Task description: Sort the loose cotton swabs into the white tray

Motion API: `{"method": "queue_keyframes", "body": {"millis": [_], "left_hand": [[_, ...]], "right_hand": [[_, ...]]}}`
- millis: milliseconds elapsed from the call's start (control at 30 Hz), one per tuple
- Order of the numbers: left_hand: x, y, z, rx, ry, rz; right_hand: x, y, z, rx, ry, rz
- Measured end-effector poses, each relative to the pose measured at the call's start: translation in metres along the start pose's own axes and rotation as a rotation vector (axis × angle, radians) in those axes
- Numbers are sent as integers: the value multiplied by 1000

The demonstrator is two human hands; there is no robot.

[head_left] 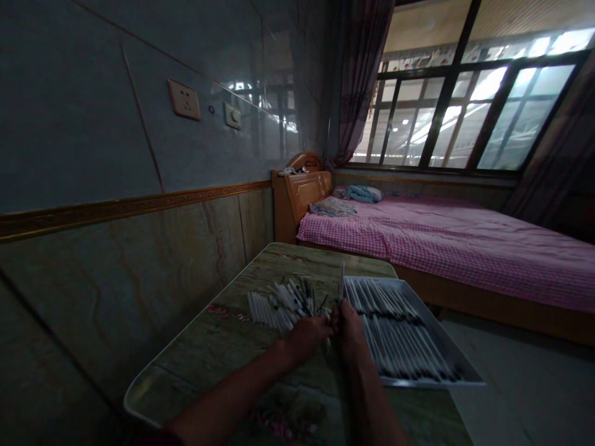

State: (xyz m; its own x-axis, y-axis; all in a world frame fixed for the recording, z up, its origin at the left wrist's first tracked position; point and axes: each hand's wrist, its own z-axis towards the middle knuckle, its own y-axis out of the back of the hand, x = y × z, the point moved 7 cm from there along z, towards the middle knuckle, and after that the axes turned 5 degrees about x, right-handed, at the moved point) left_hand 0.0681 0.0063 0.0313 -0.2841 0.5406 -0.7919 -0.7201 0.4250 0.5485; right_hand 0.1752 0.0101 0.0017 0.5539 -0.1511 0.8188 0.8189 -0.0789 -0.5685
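Note:
In the middle of the head view, my right hand (pixel 349 325) is closed around a slim, pale, pen-like stick (pixel 343 279), which points upward. My left hand (pixel 309 334) meets it from the left with its fingertips pinched together; what they grip is too dark and small to make out. Just beyond my left hand lies a loose pile of white tubes and dark thin pieces (pixel 297 296). To the right of my right hand is a shallow pale tray (pixel 458 353) holding two rows of slim pale sticks with dark ends (pixel 404 344).
The hands work over a low green marble-patterned table (pixel 223 365) with a pale rim. A tiled wall (pixel 195 260) runs close along its left side. Behind stands a bed (pixel 427 241) with a pink checked sheet and a wooden headboard (pixel 300 198).

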Motion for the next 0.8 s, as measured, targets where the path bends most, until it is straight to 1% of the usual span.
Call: {"method": "queue_keyframes", "body": {"millis": [67, 133, 300, 400, 433, 467, 500, 567, 633, 700, 800], "left_hand": [[1, -3, 8, 11, -77, 7], [3, -4, 13, 14, -124, 11], [8, -9, 11, 140, -84, 78], [3, -4, 0, 123, -89, 137], [3, 1, -4, 81, -81, 136], [5, 8, -9, 13, -52, 105], [9, 18, -14, -82, 0, 44], [26, 39, -27, -320, 141, -188], [48, 55, -41, -519, 256, -492], [66, 65, -51, -633, 303, -759], [85, 75, -61, -721, 312, -997]], "right_hand": [[3, 6, 1, -57, 22, 55], [3, 8, 1, -78, 29, 67], [-1, 0, 0, -53, 27, 58], [-1, -2, 0, -27, 18, 73], [0, -2, 0, -22, 23, 72], [1, -2, 0, -21, 29, 68], [1, -2, 0, -25, 32, 59], [-2, -5, -1, -20, 29, 10], [-8, -11, -3, 6, 28, -90], [-17, -20, -8, 25, 46, -249], [-26, -33, -20, 15, 147, -572]]}}
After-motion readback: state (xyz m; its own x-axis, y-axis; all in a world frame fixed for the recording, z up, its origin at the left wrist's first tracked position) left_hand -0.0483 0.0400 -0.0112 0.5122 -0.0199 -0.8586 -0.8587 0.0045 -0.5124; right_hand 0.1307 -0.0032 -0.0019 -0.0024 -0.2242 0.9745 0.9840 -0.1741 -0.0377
